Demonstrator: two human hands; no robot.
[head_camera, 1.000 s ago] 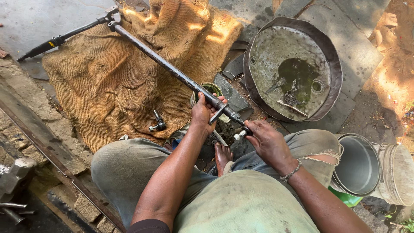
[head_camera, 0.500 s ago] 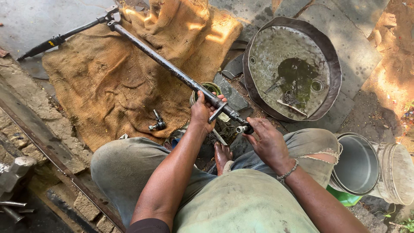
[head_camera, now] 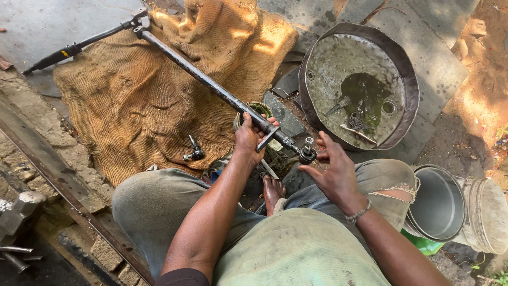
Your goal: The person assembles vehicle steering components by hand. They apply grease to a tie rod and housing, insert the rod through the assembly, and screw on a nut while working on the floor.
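A long dark steel rod [head_camera: 201, 77] runs from the burlap sack [head_camera: 127, 106] at the upper left down to my lap. My left hand [head_camera: 250, 136] grips the rod near its lower end, beside a short clamp piece. At that end sits a ball joint [head_camera: 307, 152] with a threaded stud pointing up. My right hand [head_camera: 333, 172] is open, fingers spread, palm just right of the ball joint and touching or nearly touching it. A loose ball joint part [head_camera: 193, 152] lies on the burlap to the left.
A wide metal basin [head_camera: 397, 63] with dirty oil and small tools stands at the upper right. A steel bucket [head_camera: 442, 204] and a white bucket [head_camera: 487, 217] sit at the right. A small green-rimmed tin [head_camera: 260, 108] is behind the rod. A hammer head [head_camera: 21, 209] lies at the lower left.
My right hand has let go of the rod's end and opened beside the ball joint. The left hand keeps its grip on the rod.
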